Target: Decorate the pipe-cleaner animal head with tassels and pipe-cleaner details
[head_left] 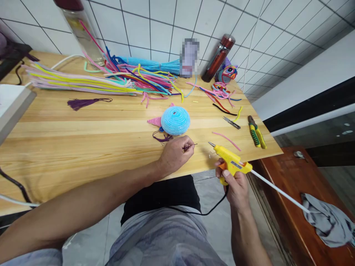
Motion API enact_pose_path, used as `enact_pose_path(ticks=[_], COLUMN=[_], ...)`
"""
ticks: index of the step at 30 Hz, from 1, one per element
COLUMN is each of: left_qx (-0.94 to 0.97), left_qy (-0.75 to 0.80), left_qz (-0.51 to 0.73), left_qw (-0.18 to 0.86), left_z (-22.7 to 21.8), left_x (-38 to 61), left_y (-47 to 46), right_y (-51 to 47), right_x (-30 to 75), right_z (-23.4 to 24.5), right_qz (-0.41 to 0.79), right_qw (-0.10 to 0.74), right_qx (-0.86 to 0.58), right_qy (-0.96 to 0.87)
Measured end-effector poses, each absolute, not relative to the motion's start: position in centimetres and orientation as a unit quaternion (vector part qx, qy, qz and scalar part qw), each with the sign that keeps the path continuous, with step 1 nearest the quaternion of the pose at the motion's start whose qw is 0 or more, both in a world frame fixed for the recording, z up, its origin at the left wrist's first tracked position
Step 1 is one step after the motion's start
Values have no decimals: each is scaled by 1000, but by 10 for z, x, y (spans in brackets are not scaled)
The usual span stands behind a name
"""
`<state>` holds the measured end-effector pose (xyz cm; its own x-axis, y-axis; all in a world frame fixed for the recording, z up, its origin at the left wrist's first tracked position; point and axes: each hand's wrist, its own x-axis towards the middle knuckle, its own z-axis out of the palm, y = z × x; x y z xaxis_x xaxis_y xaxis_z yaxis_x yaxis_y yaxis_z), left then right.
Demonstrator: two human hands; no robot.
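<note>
Currently, a thin dark strand (191,146) is pinched between the thumb and fingers of the left hand (176,154), its tip pointed rightward above the near side of the worktop (124,125). A yellow glue gun (233,160) is gripped round its handle by the right hand (235,183), with fingers curled at the orange trigger (222,166). The nozzle (211,144) is aimed up and leftward, apart from the strand. A white glue stick (280,190) is seated in the gun's rear, and a black cable (206,214) is trailed from the handle.

Just beyond the left hand, a blue coiled dome (175,120) is set on the worktop, with a pink cone (155,121) at its left and purple threads (165,138) spread near its lower edge. Whether the strand is joined to these threads cannot be told.

Farther right, a pink stem (226,140), small snips (232,122) and green-and-yellow pliers (257,133) are laid out. Well to the left, a purple tassel (84,103) is laid flat. Towards the tiled wall (161,22), coloured fuzzy stems (83,82) are heaped, and a red flask (218,57) is stood to their right
</note>
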<state>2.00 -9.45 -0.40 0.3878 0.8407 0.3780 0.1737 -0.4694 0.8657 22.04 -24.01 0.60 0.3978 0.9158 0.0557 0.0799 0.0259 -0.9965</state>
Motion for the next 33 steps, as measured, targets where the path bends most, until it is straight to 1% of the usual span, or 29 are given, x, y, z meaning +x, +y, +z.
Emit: enact_pose_path(ticks=[5,9,12,20,24,33], left_qx=[756,766,769,775,774,770], left_qy=[353,361,367,380,379,374], left_qz=[424,404,392,373,378,374], left_qw=[351,346,347,341,337,356], left_z=[-5,-4,-3,-2,-4,-3], left_x=[19,19,20,20,21,21], left_y=[-94,-94,-94,-94,-94,-94], right_y=[-249,-250,-251,-254,-256,-257], right_x=[218,219,223,229,231,231], right_z=[-14,-25,-29,-33,-34,-33], right_qz=[335,328,324,288,263,265], right_qw=[536,528,518,454,444,436], right_qx=[-634,-642,-653,-690,-708,-715], right_qy=[-446,-448,-448,-484,-482,-478])
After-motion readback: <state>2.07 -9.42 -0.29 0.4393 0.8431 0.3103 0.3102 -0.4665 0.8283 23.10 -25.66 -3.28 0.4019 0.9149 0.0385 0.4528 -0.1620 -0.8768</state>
